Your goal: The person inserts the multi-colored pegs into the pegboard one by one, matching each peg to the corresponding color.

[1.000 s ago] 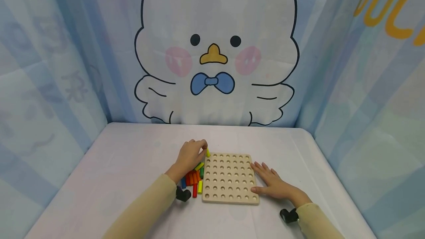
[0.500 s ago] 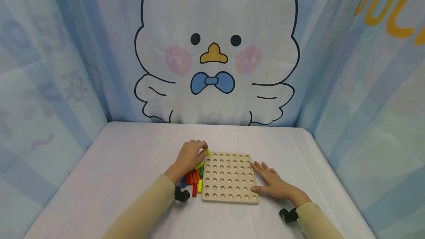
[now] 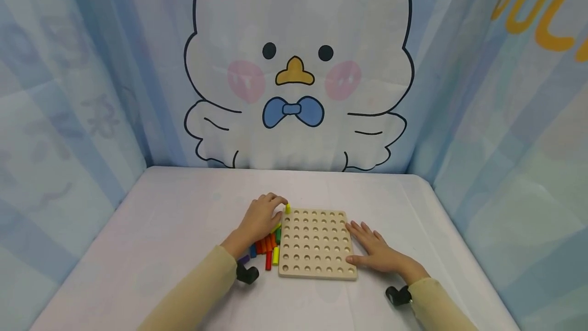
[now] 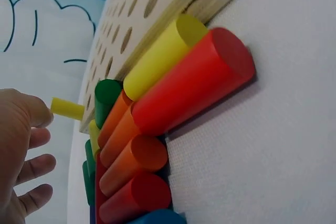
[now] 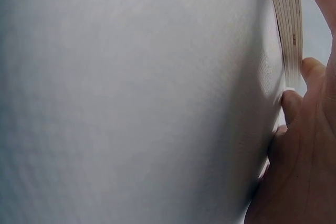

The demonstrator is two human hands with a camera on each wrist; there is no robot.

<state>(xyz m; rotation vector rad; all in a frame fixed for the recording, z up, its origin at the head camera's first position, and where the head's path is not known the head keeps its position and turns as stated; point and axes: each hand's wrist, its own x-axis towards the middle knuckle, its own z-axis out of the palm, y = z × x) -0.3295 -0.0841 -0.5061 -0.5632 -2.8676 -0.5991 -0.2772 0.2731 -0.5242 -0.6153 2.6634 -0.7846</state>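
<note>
The tabletop (image 3: 174, 229) lies bare along its far edge and toward its left and right edges, giving wide room to pass there. Near the front edge the pegboard (image 3: 317, 244) takes the middle, with the pile of pegs (image 3: 267, 249) tight against its left side. The left hand (image 3: 259, 216) blocks the board's far left corner; the right hand (image 3: 378, 254) lies against its right side. Curtain walls (image 3: 69, 116) close three sides.
</note>
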